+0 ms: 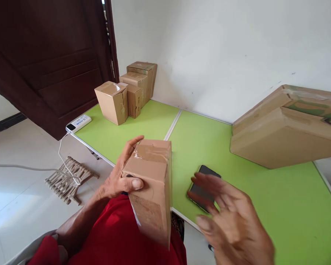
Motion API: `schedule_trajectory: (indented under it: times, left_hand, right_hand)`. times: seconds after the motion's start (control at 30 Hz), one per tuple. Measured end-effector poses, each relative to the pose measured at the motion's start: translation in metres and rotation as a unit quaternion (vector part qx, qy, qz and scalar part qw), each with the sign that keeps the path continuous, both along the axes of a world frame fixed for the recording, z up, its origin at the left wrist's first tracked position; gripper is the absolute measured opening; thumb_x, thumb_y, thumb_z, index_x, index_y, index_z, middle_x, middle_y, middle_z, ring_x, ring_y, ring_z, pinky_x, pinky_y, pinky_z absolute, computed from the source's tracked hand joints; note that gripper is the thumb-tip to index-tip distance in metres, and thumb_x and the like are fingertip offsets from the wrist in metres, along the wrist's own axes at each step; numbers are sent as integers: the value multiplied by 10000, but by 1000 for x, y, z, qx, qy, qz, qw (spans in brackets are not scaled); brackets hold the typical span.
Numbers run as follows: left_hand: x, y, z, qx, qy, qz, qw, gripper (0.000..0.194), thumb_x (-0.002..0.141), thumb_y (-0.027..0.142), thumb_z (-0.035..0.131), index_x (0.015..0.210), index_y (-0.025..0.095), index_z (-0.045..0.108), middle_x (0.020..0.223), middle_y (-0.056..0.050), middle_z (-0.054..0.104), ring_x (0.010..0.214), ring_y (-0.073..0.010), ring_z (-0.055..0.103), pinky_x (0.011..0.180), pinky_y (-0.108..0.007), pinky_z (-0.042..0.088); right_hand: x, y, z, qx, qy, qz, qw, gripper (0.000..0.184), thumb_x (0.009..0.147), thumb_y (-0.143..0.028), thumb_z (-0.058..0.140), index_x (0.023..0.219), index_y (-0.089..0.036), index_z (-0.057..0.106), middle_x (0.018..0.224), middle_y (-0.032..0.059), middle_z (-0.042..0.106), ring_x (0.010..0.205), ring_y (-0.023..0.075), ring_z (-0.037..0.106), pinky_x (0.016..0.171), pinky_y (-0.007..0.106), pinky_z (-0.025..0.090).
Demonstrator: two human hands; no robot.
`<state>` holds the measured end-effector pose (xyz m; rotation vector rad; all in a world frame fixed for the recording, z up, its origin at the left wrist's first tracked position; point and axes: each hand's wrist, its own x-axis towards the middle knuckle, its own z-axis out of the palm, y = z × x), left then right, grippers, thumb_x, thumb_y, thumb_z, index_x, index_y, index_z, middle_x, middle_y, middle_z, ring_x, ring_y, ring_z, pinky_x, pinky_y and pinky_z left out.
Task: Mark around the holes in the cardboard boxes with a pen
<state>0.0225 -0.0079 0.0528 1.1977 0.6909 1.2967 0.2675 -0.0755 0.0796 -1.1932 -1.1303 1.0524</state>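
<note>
My left hand [121, 176] grips a taped cardboard box [151, 187] by its left side, thumb on the near face and fingers behind. The box is held upright at the table's front edge, in front of my red shirt. To the right of it my right hand [231, 217] hovers with fingers apart, somewhat blurred, and nothing in it. Behind those fingers a dark smartphone [209, 173] lies on the green table [206, 136], partly covered from view.
Several cardboard boxes [113, 103] stand at the table's far left, near a white power strip [78, 123] with a cable. A large cardboard box [287, 140] sits at the right against the wall. A small folding stool [68, 180] is on the floor at left.
</note>
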Motion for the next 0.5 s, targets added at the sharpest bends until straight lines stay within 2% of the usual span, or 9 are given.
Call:
schedule_trajectory:
  times: [0.07, 0.2, 0.33, 0.5]
  left_hand:
    - [5, -1, 2, -5, 3, -39, 999, 1140, 683, 594, 950, 1643, 294, 413, 1573, -151, 561, 1443, -467, 536, 1175, -576, 461]
    - [5, 5, 7, 10, 50, -55, 997, 1169, 676, 574, 972, 1643, 276, 387, 1589, -166, 533, 1464, -476, 499, 1223, -608, 392]
    - [-2, 9, 8, 18, 78, -66, 995, 1264, 642, 631, 995, 1676, 270, 363, 1651, -173, 467, 1521, -511, 434, 1251, -623, 373]
    - [-4, 7, 7, 2, 138, -69, 988, 1345, 714, 579, 966, 1762, 251, 189, 1756, -178, 334, 1629, -508, 291, 1356, -644, 225]
  right_hand:
    - [-19, 14, -5, 54, -48, 36, 997, 788, 844, -521, 922, 1526, -367, 557, 1610, 98, 570, 1447, 332, 578, 1128, 467, 552]
    - [-44, 33, -11, 45, -101, 53, 992, 1022, 763, -548, 961, 1628, -386, 441, 1657, 93, 525, 1450, 366, 569, 1117, 528, 554]
    - [-50, 44, -12, 46, -77, 84, 992, 980, 803, -590, 911, 1628, -322, 455, 1605, 98, 588, 1449, 343, 585, 1098, 466, 583]
    - [-52, 47, -27, 28, -2, 98, 995, 891, 860, -607, 864, 1623, -344, 486, 1629, 57, 580, 1463, 310, 579, 1084, 386, 592]
